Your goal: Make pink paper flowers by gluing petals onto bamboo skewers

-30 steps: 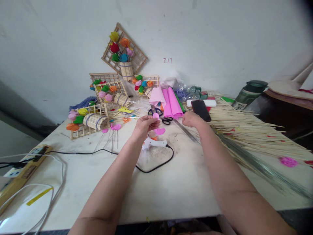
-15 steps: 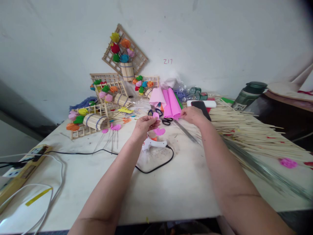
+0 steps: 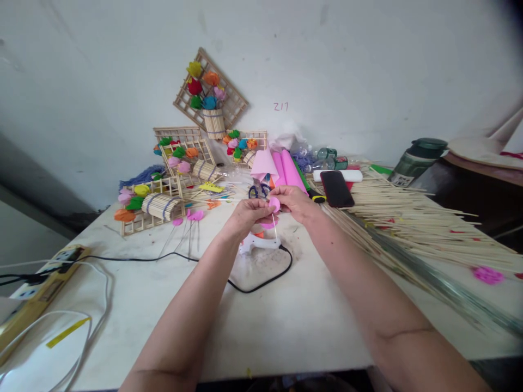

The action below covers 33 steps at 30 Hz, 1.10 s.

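My left hand (image 3: pixel 252 212) pinches a small pink paper petal (image 3: pixel 274 204) above the middle of the table. Against it, my right hand (image 3: pixel 291 200) is closed, its fingertips at the petal and the top of a thin wire stem (image 3: pixel 274 226) that hangs below. Just under the hands lies a white glue gun (image 3: pixel 259 243) with a black cord. More pink paper (image 3: pixel 267 224) shows in part beneath my fingers. Dark-handled scissors (image 3: pixel 258 190) lie behind my left hand, and rolls of pink crepe paper (image 3: pixel 291 173) are behind my right.
Stick lattices with paper flowers (image 3: pixel 161 206) stand at the back left. Wired pink petals (image 3: pixel 195 215) lie left of my hands. A phone (image 3: pixel 337 189), many thin wooden sticks (image 3: pixel 408 218) and a green bottle (image 3: pixel 419 162) are to the right. A power strip (image 3: pixel 44 283) sits at left.
My right hand has come left from beside the pink rolls to meet my left hand at the petal. A thin wire stem now hangs below the petal.
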Each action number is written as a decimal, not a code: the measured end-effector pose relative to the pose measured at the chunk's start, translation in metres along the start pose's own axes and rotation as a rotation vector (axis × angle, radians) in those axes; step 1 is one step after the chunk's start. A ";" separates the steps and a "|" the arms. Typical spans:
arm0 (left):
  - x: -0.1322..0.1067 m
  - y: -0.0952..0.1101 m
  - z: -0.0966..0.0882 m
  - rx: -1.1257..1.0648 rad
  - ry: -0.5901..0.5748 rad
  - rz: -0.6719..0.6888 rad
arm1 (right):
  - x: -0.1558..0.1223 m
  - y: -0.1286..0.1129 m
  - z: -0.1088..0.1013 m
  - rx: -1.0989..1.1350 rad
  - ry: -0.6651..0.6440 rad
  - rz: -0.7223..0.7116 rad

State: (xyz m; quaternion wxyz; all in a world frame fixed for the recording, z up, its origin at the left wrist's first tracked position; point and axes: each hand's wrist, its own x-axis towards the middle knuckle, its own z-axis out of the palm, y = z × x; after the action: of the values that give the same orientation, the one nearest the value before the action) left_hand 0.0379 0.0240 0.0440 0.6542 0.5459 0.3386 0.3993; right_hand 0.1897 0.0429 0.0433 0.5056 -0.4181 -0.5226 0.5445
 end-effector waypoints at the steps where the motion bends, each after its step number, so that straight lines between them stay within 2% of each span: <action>1: 0.000 0.000 -0.001 0.003 -0.002 -0.002 | 0.000 0.000 0.000 0.026 -0.001 0.012; 10: 0.000 -0.006 0.001 0.141 -0.157 -0.051 | 0.000 -0.006 -0.010 0.053 0.056 -0.097; 17: 0.000 -0.003 0.002 0.058 0.015 0.064 | 0.001 -0.003 -0.004 0.022 0.045 -0.094; 25: -0.001 -0.003 0.003 0.070 0.001 0.049 | 0.001 -0.001 -0.005 0.007 0.010 -0.113; 33: -0.001 -0.003 0.003 0.077 0.001 0.045 | -0.001 -0.005 -0.002 -0.047 0.042 -0.199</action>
State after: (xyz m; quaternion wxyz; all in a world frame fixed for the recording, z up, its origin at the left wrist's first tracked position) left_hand 0.0404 0.0221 0.0410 0.6235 0.5777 0.3418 0.4009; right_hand 0.1924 0.0416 0.0480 0.5579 -0.3872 -0.5635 0.4704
